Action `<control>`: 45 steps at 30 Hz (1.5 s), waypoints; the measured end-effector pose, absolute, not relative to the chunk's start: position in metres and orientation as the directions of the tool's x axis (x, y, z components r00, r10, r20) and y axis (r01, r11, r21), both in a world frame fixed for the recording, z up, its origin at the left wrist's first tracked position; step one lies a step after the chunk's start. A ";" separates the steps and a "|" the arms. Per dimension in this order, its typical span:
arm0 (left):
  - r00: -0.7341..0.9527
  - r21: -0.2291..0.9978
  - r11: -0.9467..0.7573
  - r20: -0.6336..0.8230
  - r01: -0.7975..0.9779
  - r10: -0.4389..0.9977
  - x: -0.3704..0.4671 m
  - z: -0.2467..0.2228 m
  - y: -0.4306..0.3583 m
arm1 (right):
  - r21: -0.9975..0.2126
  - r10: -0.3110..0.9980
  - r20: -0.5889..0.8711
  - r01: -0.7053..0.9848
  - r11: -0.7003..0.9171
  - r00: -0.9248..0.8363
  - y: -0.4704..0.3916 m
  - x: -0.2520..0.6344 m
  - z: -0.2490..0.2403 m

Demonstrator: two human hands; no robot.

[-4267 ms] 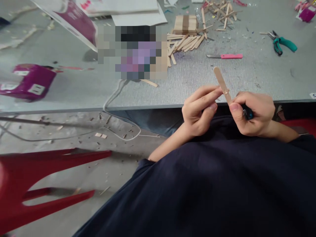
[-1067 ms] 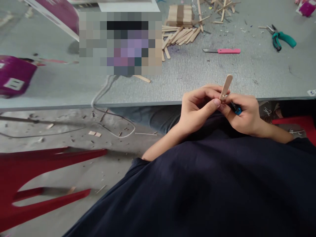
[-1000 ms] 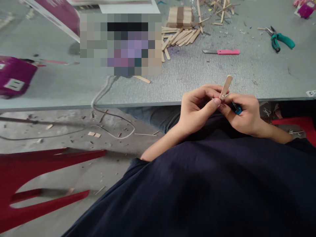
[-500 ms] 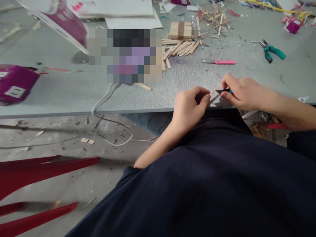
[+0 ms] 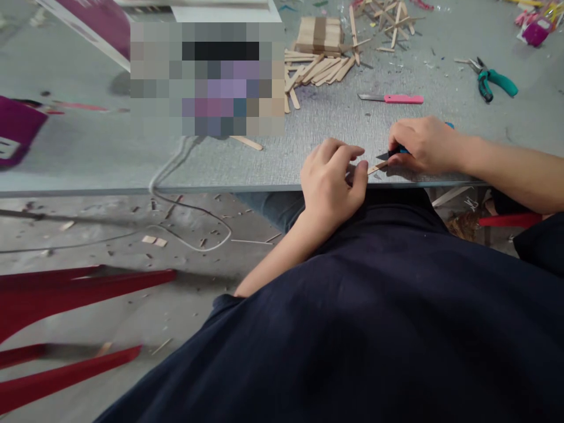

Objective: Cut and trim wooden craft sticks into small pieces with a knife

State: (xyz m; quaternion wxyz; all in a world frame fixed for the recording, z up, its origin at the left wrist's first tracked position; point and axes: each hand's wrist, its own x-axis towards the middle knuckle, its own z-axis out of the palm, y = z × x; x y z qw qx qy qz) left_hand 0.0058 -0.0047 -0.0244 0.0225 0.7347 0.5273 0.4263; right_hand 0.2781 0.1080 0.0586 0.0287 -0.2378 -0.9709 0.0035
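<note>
Cloth of a dark navy shirt (image 5: 330, 329) fills the near middle and right of the view. To its left, red plastic furniture (image 5: 48, 299) reaches in over a grey floor (image 5: 194, 346) strewn with wood scraps, where a pale cable (image 5: 215, 249) loops down from the bench (image 5: 255, 173).

At the near edge of the bench, the left hand (image 5: 332, 182) has its fingers bent and parted, the thumb up against the near end of a wooden craft stick (image 5: 378, 168); whether it pinches the stick cannot be told. The stick lies slantwise between the two hands, its other end running to the fingers of the right hand (image 5: 418, 144). That hand is closed around a utility knife (image 5: 402, 150) with a black and blue handle, its dark pointed blade aimed toward the left hand, just above the stick.

Farther left sits a purple package (image 5: 20, 130), cut off by the view. Beyond the hands lies a pink craft knife (image 5: 403, 99), with teal-handled pliers (image 5: 497, 81) to its right. Past the pink knife, to the left, loose craft sticks (image 5: 326, 69) spread in front of a banded bundle (image 5: 319, 35). Crossed sticks (image 5: 396, 22) stand farther back, and a small purple packet (image 5: 536, 31) lies at the far right.
</note>
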 end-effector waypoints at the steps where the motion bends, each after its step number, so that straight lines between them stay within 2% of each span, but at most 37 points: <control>1: 0.101 0.449 -0.483 0.646 0.751 0.757 0.000 -0.036 -0.004 | -0.015 0.461 0.051 0.461 0.887 -0.886 0.108 0.278 0.059; 5: 0.193 0.316 -0.561 0.718 0.765 0.669 -0.025 -0.091 0.003 | 0.051 0.468 -0.019 0.467 0.883 -0.883 0.102 0.274 0.067; 8: 0.199 0.317 -0.550 0.702 0.773 0.684 -0.035 -0.123 0.013 | 0.099 0.465 -0.061 0.459 0.883 -0.883 0.098 0.268 0.075; 12: 0.265 0.352 -0.557 0.612 0.752 0.745 -0.032 -0.140 0.029 | 0.074 0.499 -0.139 0.494 0.867 -0.855 0.097 0.258 0.087; 15: 0.283 0.390 -0.560 0.573 0.731 0.769 -0.024 -0.139 0.034 | 0.067 0.485 -0.223 0.483 0.873 -0.846 0.095 0.249 0.095; 18: 0.214 0.475 -0.498 0.533 0.725 0.819 -0.016 -0.130 0.030 | 0.105 0.444 -0.266 0.432 0.896 -0.856 0.094 0.244 0.098; 22: 0.129 0.577 -0.391 0.442 0.717 0.888 -0.007 -0.115 0.023 | 0.114 0.430 -0.219 0.414 0.903 -0.876 0.102 0.245 0.090; 27: 0.101 0.667 -0.342 0.372 0.662 0.923 -0.004 -0.103 0.023 | 0.020 0.403 -0.160 0.405 0.914 -0.901 0.116 0.244 0.078; 30: 0.091 0.730 -0.279 0.287 0.624 0.954 -0.004 -0.099 0.025 | 0.059 0.394 -0.196 0.390 0.919 -0.898 0.116 0.241 0.078; 33: 0.061 0.775 -0.250 0.264 0.580 0.963 -0.002 -0.095 0.027 | 0.131 0.383 -0.240 0.361 0.923 -0.892 0.113 0.238 0.081; 40: 0.078 0.735 -0.238 0.245 0.635 0.966 0.003 -0.091 0.024 | 0.276 0.401 -0.337 0.318 0.907 -0.852 0.094 0.226 0.101; 45: 0.093 0.657 -0.294 0.323 0.694 0.942 0.002 -0.098 0.025 | 0.254 0.401 -0.412 0.319 0.913 -0.818 0.083 0.220 0.115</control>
